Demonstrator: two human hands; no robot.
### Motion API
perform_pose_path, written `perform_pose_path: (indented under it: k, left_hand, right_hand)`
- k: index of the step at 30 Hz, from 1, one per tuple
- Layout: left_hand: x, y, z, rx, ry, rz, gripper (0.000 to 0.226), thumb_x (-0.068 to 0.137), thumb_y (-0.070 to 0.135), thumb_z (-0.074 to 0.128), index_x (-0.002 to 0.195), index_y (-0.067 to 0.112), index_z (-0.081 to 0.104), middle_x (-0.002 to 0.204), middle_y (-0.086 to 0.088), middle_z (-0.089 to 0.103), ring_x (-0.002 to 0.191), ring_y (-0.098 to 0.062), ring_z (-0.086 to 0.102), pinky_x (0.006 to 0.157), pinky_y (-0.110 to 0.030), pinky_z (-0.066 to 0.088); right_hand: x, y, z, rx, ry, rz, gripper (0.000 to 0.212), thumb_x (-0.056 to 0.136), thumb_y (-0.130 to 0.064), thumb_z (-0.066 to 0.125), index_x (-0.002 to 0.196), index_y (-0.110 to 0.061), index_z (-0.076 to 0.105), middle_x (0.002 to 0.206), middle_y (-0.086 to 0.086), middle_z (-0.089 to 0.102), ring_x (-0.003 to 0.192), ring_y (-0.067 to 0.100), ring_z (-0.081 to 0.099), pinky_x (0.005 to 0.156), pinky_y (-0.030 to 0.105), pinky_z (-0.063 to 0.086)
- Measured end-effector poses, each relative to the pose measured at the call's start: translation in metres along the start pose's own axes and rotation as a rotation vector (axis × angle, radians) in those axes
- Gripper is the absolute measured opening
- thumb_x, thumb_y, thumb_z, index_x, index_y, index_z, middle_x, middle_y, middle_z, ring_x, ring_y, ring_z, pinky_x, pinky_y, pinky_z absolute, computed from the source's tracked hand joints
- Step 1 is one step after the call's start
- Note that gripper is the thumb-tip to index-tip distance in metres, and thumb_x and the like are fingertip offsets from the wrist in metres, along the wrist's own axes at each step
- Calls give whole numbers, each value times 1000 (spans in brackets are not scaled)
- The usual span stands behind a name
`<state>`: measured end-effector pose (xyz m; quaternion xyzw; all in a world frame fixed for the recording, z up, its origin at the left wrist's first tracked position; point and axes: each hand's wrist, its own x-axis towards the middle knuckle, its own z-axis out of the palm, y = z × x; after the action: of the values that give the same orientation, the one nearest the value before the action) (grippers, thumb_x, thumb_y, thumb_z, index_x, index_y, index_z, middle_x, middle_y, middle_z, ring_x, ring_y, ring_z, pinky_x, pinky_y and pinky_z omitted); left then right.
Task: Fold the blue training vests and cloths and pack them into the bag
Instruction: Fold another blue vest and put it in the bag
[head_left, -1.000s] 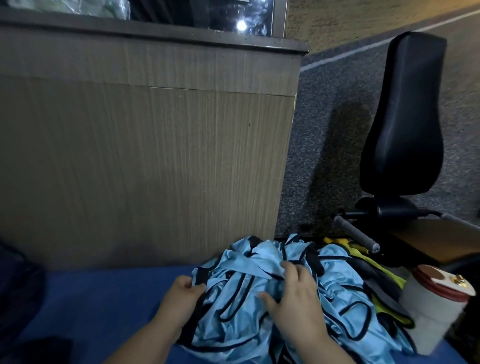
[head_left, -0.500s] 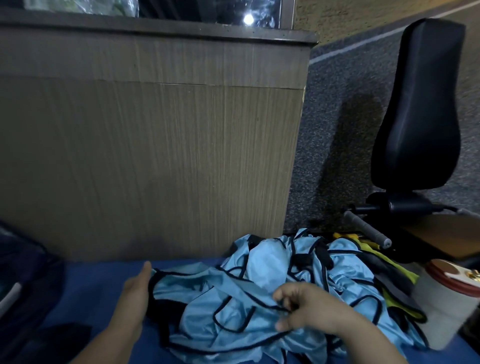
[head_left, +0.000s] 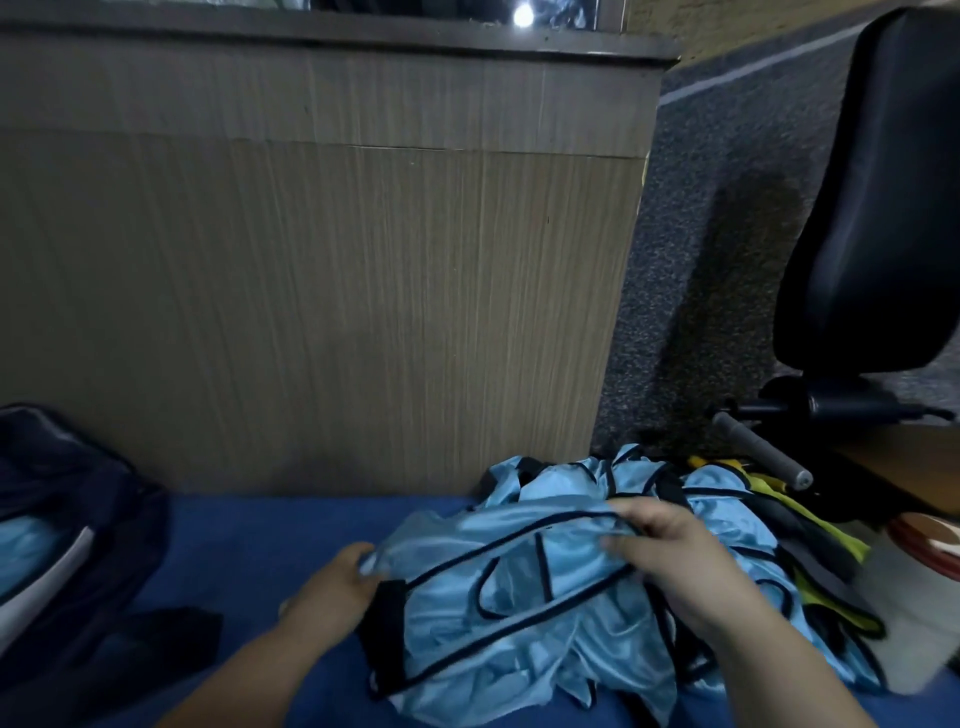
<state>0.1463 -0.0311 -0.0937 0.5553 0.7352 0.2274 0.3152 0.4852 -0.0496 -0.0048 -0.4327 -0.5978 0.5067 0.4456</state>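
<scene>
A light blue training vest (head_left: 498, 587) with black edging is stretched between my hands above a blue surface (head_left: 270, 535). My left hand (head_left: 332, 587) grips its left edge. My right hand (head_left: 675, 556) pinches its upper right edge. Behind and under it lies a crumpled pile of more light blue vests (head_left: 623, 488). A dark navy bag (head_left: 78, 519) stands open at the far left, with light blue cloth (head_left: 26, 545) showing inside.
A wood-grain cabinet wall (head_left: 311, 286) rises just behind the surface. Yellow vests (head_left: 810, 525) lie at the pile's right. A white container with a red lid (head_left: 919, 582) stands at the right edge. A black chair (head_left: 872, 208) is behind it.
My hands have pulled one vest out of the pile and spread it wide between them. The view has shifted left, so the bag is in sight.
</scene>
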Motion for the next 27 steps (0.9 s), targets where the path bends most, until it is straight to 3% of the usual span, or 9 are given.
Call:
perform_pose_path:
  k: [2,4,7,10,14,15,20,23,27]
  left_hand:
    - [0,-7,2,55,-52,99,15,95,45,54,109,43,59,112,12,67,98,-5,63,94,-32,49]
    - [1,-14,2,93,-50,185,13,93,34,63,95,47,66,96,14,71,86,2,65,83,-24,52]
    - [-1,-17,-1,99,-41,223,16,91,28,68,95,43,63,90,12,70,82,1,63,69,-8,44]
    - [0,-25,0,79,-7,225,18,90,23,69,96,39,64,89,8,69,80,-2,63,69,-8,44]
    - [2,-29,1,-10,56,168,13,90,18,68,94,31,68,95,5,70,87,-6,64,73,-13,47]
    - [1,-27,1,-46,83,146,13,90,17,67,91,30,67,96,4,70,89,-8,64,75,-18,49]
    - [-10,10,2,-48,288,248,18,90,27,66,84,43,60,100,14,64,94,-4,59,81,-20,44]
    - [-29,55,7,-127,187,419,16,92,27,64,89,43,61,99,20,62,97,0,57,79,-9,39]
    - [-48,103,21,-225,30,576,21,96,29,59,100,49,60,113,21,61,110,5,52,91,-15,39]
  right_hand:
    - [1,-4,-8,213,102,8,32,60,-12,87,90,-12,78,83,14,73,66,26,64,56,29,51]
    - [0,-7,-15,269,201,18,22,80,8,66,88,-10,77,77,13,72,54,19,62,46,23,48]
    - [-1,-5,-20,123,387,12,33,87,10,57,84,-15,78,87,19,73,72,31,69,64,39,57]
    - [2,-1,-25,-87,488,16,36,89,4,53,87,-22,77,90,13,73,80,32,66,78,51,55]
    - [3,2,-21,-285,290,74,37,93,2,52,90,-26,76,99,-13,69,85,-1,63,67,15,50]
    - [3,4,-19,-325,250,78,37,93,1,52,89,-27,76,100,-15,68,86,-2,62,67,13,48]
    - [4,9,-8,-326,176,18,39,95,-3,55,86,-34,78,111,-9,63,96,11,64,80,24,53]
    - [2,6,3,-254,89,-33,42,93,1,54,84,-34,77,105,-12,66,101,5,63,95,29,50]
    - [1,4,16,-224,-23,-69,44,94,5,51,84,-31,74,102,-8,69,98,18,63,87,25,47]
